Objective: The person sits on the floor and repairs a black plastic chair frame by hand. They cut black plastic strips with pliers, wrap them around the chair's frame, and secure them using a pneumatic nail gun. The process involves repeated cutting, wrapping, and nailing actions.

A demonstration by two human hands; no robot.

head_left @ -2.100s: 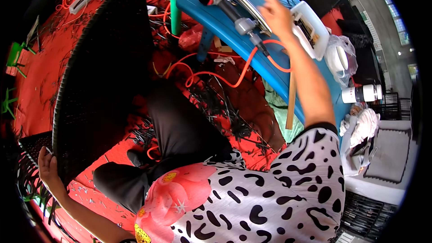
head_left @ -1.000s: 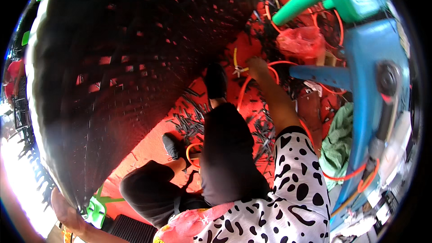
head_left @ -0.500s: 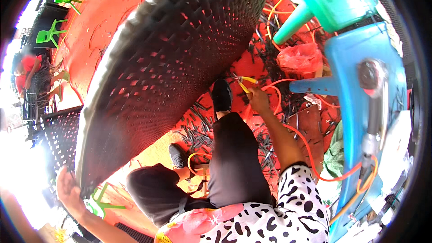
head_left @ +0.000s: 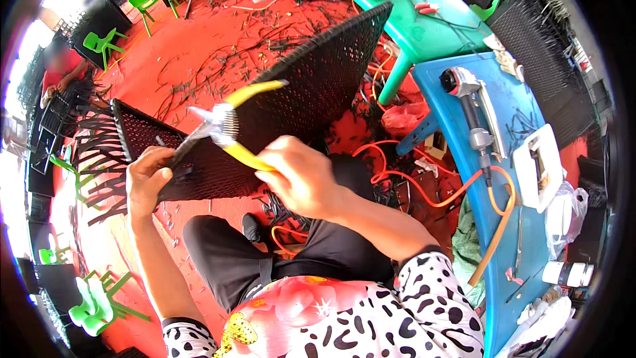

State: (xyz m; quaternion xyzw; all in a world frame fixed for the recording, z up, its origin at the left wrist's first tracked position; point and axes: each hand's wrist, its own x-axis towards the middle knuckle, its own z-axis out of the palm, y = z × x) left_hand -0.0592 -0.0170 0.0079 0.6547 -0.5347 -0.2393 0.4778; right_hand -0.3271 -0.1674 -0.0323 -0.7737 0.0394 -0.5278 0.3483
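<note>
Clutching splayed pliers (head_left: 224, 123), right hand (head_left: 301, 178) near woven panel (head_left: 308, 89); left hand (head_left: 148, 178) pinching panel's near left edge, probably to steady it.

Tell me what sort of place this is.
Most likely a small weaving or furniture-making workshop: a black woven panel stands in front of the person, dark strips litter the red floor, and a hose-fed tool lies on the blue table.

A nail gun (head_left: 472, 109) and a white tray (head_left: 528, 182) lie on a blue table (head_left: 505, 93) beside a green table (head_left: 414, 33).
</note>
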